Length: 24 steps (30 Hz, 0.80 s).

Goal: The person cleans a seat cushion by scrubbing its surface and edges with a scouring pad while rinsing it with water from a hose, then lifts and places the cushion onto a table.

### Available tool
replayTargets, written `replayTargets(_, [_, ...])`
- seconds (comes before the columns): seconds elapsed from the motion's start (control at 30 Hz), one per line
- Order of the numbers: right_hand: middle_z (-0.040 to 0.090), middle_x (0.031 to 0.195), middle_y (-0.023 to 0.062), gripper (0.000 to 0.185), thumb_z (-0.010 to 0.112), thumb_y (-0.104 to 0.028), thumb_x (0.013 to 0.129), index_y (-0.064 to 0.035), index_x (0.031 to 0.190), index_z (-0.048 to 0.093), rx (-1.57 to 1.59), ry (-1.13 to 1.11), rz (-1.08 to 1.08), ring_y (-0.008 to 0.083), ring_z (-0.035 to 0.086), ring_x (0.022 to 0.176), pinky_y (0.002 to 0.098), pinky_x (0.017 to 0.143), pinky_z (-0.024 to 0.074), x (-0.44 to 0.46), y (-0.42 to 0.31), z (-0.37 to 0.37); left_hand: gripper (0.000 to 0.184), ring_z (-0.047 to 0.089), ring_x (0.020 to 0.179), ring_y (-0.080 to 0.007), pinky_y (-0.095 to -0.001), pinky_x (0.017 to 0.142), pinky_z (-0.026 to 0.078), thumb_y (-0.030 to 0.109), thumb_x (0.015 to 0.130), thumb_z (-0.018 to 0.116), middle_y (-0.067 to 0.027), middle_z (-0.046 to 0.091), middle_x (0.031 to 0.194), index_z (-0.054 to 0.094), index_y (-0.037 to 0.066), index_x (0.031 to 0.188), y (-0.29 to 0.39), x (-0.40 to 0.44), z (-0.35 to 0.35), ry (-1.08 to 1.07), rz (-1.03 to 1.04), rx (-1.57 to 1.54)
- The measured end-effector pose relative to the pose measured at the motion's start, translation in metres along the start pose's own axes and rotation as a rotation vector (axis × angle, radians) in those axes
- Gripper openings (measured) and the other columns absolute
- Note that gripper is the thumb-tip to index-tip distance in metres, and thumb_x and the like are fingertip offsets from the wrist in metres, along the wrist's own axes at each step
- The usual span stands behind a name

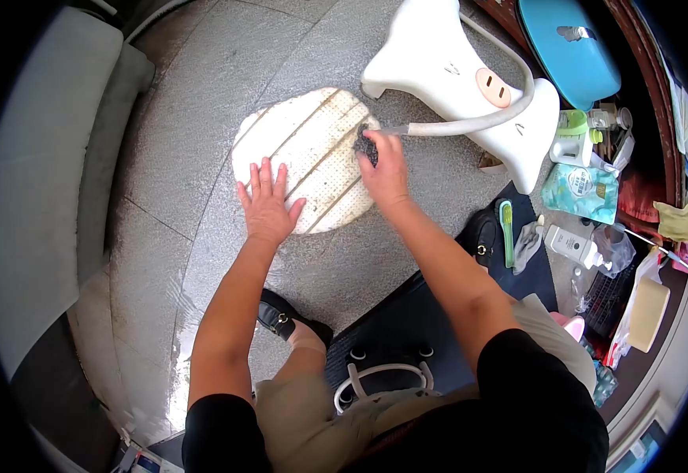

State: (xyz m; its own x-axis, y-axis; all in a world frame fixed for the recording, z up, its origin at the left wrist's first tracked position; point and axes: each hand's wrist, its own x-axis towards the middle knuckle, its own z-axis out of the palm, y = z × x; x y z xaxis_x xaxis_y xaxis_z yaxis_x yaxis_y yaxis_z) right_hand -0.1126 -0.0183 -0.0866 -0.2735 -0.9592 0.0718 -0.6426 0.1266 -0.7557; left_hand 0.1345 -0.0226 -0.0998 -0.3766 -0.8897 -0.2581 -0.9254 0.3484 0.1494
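Note:
A round white mat [312, 150] with a dotted surface and several dark diagonal strips lies on the wet grey floor. My left hand [268, 206] rests flat on its lower left part, fingers spread. At the mat's right edge my right hand [385, 169] has its fingers curled round a dark scrubbing pad [366, 143]. The end of a pale hose [470, 124] points at the mat just above that hand, its clear nozzle close to the pad.
A white plastic stool [454, 75] bears the hose at upper right. Beyond it are a blue basin [571, 47], a teal pouch [580, 193], a white bottle [571, 246] and a green brush [506, 232]. A grey panel [52, 158] stands at left.

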Motion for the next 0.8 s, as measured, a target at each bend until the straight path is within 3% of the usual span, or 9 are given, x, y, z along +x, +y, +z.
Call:
replayTargets(0.1, [0.056, 0.107, 0.0148, 0.043, 0.074, -0.012, 0.075, -0.0091, 0.116, 0.062, -0.155, 0.158, 0.032, 0.0360, 0.054, 0.102, 0.0420, 0.092, 0.0458, 0.034, -0.007, 0.016, 0.083, 0.015, 0.146, -0.0358, -0.0618, 0.115, 0.008, 0.063, 0.082, 0.059, -0.0184, 0.023, 0.154, 0.039, 0.013, 0.145, 0.012, 0.003, -0.030, -0.058, 0.025, 0.067])
replayTargets(0.17, [0.055, 0.109, 0.0140, 0.043, 0.074, -0.012, 0.076, -0.0118, 0.117, 0.062, -0.300, -0.056, -0.054, 0.0330, 0.053, 0.102, 0.0412, 0.093, 0.0452, 0.027, -0.016, 0.022, 0.078, 0.028, 0.138, -0.0355, -0.0614, 0.115, 0.010, 0.066, 0.076, 0.063, -0.0181, 0.040, 0.139, 0.053, 0.013, 0.132, 0.015, -0.005, -0.046, -0.213, 0.078, 0.101])
replayTargets(0.27, [0.055, 0.110, 0.0141, 0.045, 0.074, -0.018, 0.077, -0.0137, 0.119, 0.062, -0.350, -0.160, -0.135, 0.0319, 0.053, 0.102, 0.0405, 0.093, 0.0458, -0.019, -0.005, 0.034, 0.077, 0.025, 0.140, -0.0353, -0.0596, 0.116, 0.007, 0.067, 0.078, 0.060, -0.0189, 0.039, 0.140, 0.052, 0.013, 0.133, 0.008, -0.008, -0.015, -0.135, -0.041, -0.064])
replayTargets(0.3, [0.056, 0.111, 0.0137, 0.045, 0.074, -0.020, 0.077, -0.0126, 0.120, 0.061, -0.353, -0.173, -0.117, 0.0318, 0.053, 0.102, 0.0404, 0.092, 0.0461, -0.021, -0.004, 0.031, 0.074, 0.023, 0.142, -0.0373, -0.0598, 0.116, 0.009, 0.061, 0.080, 0.061, -0.0185, 0.036, 0.145, 0.050, 0.016, 0.138, 0.009, -0.008, 0.007, 0.054, -0.015, -0.211])
replayTargets(0.4, [0.056, 0.111, 0.0135, 0.048, 0.073, -0.022, 0.078, -0.0068, 0.122, 0.058, -0.353, -0.098, -0.023, 0.0311, 0.053, 0.103, 0.0400, 0.090, 0.0482, -0.008, -0.009, 0.021, 0.072, 0.022, 0.143, -0.0400, -0.0591, 0.115, 0.012, 0.055, 0.084, 0.059, -0.0167, 0.031, 0.152, 0.044, 0.018, 0.143, 0.018, -0.010, 0.022, 0.252, 0.075, -0.015])
replayTargets(0.43, [0.057, 0.110, 0.0135, 0.049, 0.072, -0.022, 0.079, -0.0042, 0.122, 0.056, -0.364, -0.036, -0.029, 0.0307, 0.054, 0.102, 0.0400, 0.088, 0.0492, -0.001, -0.012, 0.017, 0.069, 0.015, 0.146, -0.0402, -0.0590, 0.115, 0.011, 0.051, 0.087, 0.055, -0.0151, 0.023, 0.158, 0.039, 0.022, 0.148, 0.020, -0.011, 0.023, 0.229, 0.055, -0.054])
replayTargets(0.57, [0.058, 0.104, 0.0122, 0.040, 0.071, -0.022, 0.080, -0.0054, 0.114, 0.057, -0.352, -0.030, -0.094, 0.0288, 0.055, 0.100, 0.0397, 0.085, 0.0503, -0.004, -0.013, 0.025, 0.068, 0.014, 0.146, -0.0404, -0.0590, 0.115, 0.010, 0.051, 0.088, 0.053, -0.0145, 0.022, 0.158, 0.039, 0.022, 0.148, 0.035, -0.009, 0.025, 0.199, -0.052, -0.024])
replayTargets(0.73, [0.057, 0.094, 0.0092, 0.024, 0.070, -0.020, 0.080, -0.0074, 0.094, 0.055, -0.445, -0.594, -0.443, 0.0251, 0.058, 0.090, 0.0336, 0.071, 0.0544, -0.011, -0.022, 0.033, 0.067, 0.013, 0.146, -0.0408, -0.0592, 0.116, 0.008, 0.047, 0.089, 0.052, -0.0143, 0.021, 0.159, 0.037, 0.022, 0.149, 0.034, -0.011, 0.027, 0.189, -0.049, -0.015])
replayTargets(0.8, [0.058, 0.096, 0.0124, 0.023, 0.068, -0.019, 0.082, -0.0059, 0.096, 0.055, -0.445, -0.436, -0.096, 0.0263, 0.062, 0.083, 0.0359, 0.067, 0.0552, 0.039, -0.007, 0.016, 0.067, 0.014, 0.146, -0.0407, -0.0592, 0.116, 0.008, 0.047, 0.089, 0.052, -0.0143, 0.022, 0.159, 0.037, 0.022, 0.149, 0.033, -0.012, 0.025, 0.174, -0.048, -0.024])
